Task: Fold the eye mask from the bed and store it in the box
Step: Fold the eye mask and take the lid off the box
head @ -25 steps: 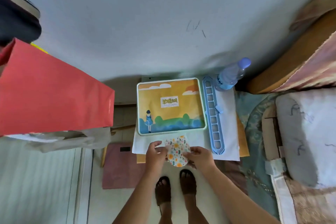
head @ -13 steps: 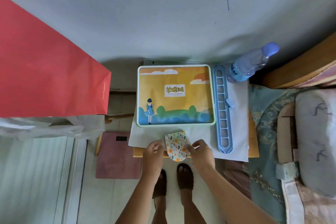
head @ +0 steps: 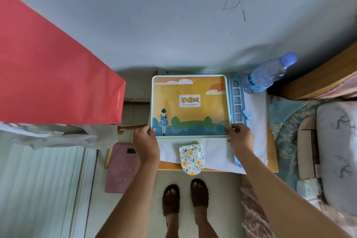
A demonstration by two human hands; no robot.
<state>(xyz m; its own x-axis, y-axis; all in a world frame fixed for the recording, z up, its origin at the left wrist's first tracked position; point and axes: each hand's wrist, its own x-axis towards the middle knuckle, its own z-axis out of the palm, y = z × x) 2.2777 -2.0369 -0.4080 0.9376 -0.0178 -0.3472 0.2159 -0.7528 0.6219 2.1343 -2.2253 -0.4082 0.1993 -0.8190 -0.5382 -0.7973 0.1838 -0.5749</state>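
The folded eye mask (head: 191,157), white with orange and yellow flowers, lies on white paper at the near edge of a small wooden table, its lower end hanging over the edge. Behind it sits the flat box (head: 190,105), its lid printed with an orange sky, green hills and a girl in blue. My left hand (head: 145,139) grips the lid's near left corner. My right hand (head: 240,137) grips its near right corner. Neither hand touches the mask.
A blue slotted plastic strip (head: 238,102) lies right of the box, a water bottle (head: 268,73) behind it. A red paper bag (head: 54,75) hangs at the left. The bed with a pillow (head: 338,147) is on the right. A pink scale (head: 121,168) lies on the floor.
Both hands let go of the folded eye mask, which now lies on the paper, and moved forward and apart to the box's near corners.
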